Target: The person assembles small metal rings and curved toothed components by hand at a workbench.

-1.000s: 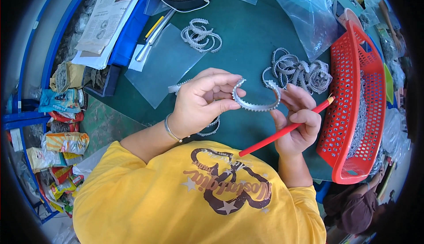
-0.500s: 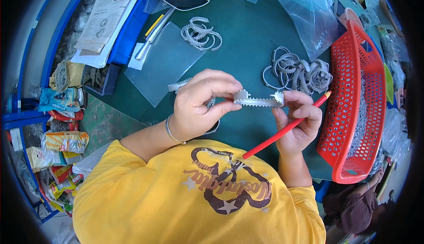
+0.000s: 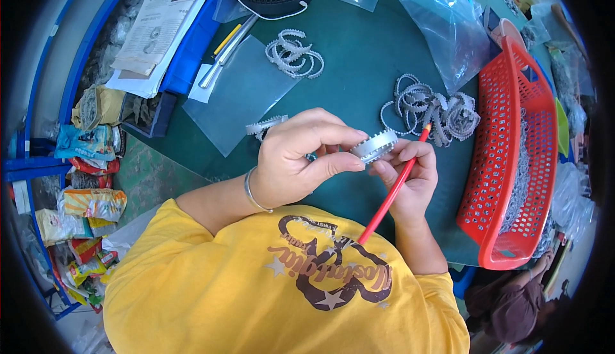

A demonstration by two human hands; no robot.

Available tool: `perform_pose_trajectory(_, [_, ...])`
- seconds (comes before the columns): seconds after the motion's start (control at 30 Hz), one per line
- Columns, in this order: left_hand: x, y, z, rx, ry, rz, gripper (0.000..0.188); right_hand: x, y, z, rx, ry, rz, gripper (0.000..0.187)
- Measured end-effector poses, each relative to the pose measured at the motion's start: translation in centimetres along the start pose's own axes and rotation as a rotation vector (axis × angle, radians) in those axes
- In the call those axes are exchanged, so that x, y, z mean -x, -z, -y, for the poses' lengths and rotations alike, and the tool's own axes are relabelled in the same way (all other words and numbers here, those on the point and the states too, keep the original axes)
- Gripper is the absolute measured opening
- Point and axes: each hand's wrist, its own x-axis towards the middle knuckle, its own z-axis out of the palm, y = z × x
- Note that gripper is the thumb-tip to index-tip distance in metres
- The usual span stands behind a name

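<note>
Your left hand (image 3: 291, 158) has thumb and fingers (image 3: 336, 135) closed narrowly on a grey curved band (image 3: 375, 146), smooth-faced with toothed edges, well left of the red basket (image 3: 492, 139). Your right hand (image 3: 410, 178) has its fingers curled around a slim, smooth red pencil (image 3: 392, 195); its fingertips sit at the band's side, though you cannot tell whether they grip it. Similar ridged bands lie tangled in a pile (image 3: 442, 112) on the green table (image 3: 359, 53), just left of the basket, whose walls are perforated.
</note>
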Motion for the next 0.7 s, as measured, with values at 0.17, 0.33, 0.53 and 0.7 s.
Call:
perform_pose_trajectory(0.17, [-0.6,0.3,-0.2,-0.131,-0.249,0.298,0.022,-0.7,0.2,0.3,-0.224,-0.198,-0.095,0.015])
perform_pose_trajectory(0.33, [1.4,-0.4,0.3,0.027,0.034,0.272,0.042,-0.5,1.0,0.9,-0.261,-0.023,-0.035,0.03])
perform_pose_trajectory(0.53, [1.3,1.1,-0.5,0.037,0.144,0.221,0.025,0.3,0.5,1.2,-0.293,-0.01,0.275,0.03])
perform_pose_trajectory(0.7, [1.6,5.2,-0.4,-0.349,-0.188,0.131,0.02,-0.7,0.6,1.6,0.484,0.09,0.277,0.024])
